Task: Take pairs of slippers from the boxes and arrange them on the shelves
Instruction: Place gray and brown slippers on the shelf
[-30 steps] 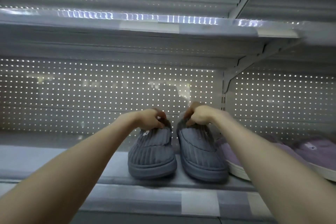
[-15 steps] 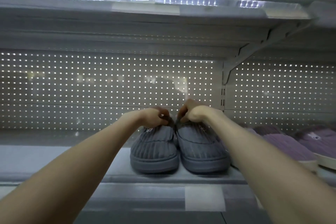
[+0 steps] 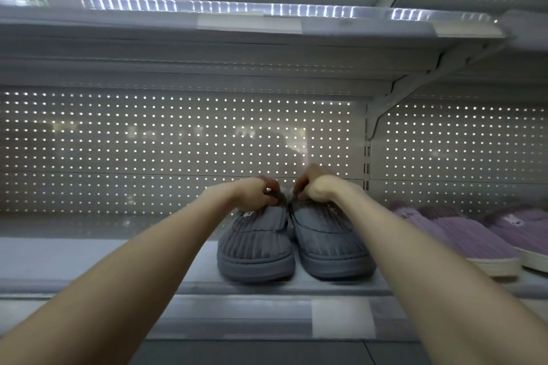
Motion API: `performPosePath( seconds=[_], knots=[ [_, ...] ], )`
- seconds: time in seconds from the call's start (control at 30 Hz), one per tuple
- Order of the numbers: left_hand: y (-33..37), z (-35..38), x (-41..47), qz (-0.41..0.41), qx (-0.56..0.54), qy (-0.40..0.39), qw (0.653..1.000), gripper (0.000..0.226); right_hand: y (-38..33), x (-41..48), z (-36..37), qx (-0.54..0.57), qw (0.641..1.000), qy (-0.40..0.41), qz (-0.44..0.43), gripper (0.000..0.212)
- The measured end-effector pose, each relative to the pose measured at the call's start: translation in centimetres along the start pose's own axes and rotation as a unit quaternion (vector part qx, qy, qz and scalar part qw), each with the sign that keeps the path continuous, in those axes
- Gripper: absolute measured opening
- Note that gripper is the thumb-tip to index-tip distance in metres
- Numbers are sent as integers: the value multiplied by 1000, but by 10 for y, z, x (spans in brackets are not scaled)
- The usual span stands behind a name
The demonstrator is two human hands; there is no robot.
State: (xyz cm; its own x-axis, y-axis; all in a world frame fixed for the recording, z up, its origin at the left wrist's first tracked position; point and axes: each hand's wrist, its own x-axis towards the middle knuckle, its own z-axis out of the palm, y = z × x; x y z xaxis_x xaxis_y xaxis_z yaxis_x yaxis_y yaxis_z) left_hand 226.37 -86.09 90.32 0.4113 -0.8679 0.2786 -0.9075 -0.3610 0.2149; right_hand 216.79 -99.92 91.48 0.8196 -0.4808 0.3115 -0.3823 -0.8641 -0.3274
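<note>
The far ends of both grey slippers are hidden behind the hands, and the fingertips vanish into the fuzzy collars, so how deep they reach cannot be told. The left hand [image 3: 255, 194] has its fingers curled round the collar of the left grey slipper [image 3: 255, 249]; the right hand [image 3: 315, 187] pinches the collar of the right grey slipper [image 3: 329, 243] in the same way. A small white mark on each upper is partly covered and too small to read. Both slippers stand flat on the shelf [image 3: 103, 258], side by side and just touching, with rounded toes pointing toward the near edge. Their uppers are ribbed grey fabric over thick grey soles. To the right lie purple slippers [image 3: 453, 234] with pale soles; the right forearm covers part of the nearest one and the frame edge cuts off the farthest. Behind everything, light shines through the perforated back panel [image 3: 148, 142], blurring whatever is beyond it, and the upper shelf [image 3: 237, 27] overhangs the scene
</note>
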Motion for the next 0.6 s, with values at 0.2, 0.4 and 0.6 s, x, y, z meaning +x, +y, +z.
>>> performPosePath(
  seconds=[0.2, 0.4, 0.6],
  knots=[
    [0, -12, -10, -14, -26, 2, 1000, 35, -7, -4, -9, -21, 1000, 22, 7, 20],
    [16, -49, -36, -5, -26, -13, 1000, 49, -20, -36, -56, -85, 996, -11, 11, 35],
    [46, -75, -67, 32, -19, 14, 999, 53, -31, -86, -91, -110, 994, -10, 13, 36]
  ],
)
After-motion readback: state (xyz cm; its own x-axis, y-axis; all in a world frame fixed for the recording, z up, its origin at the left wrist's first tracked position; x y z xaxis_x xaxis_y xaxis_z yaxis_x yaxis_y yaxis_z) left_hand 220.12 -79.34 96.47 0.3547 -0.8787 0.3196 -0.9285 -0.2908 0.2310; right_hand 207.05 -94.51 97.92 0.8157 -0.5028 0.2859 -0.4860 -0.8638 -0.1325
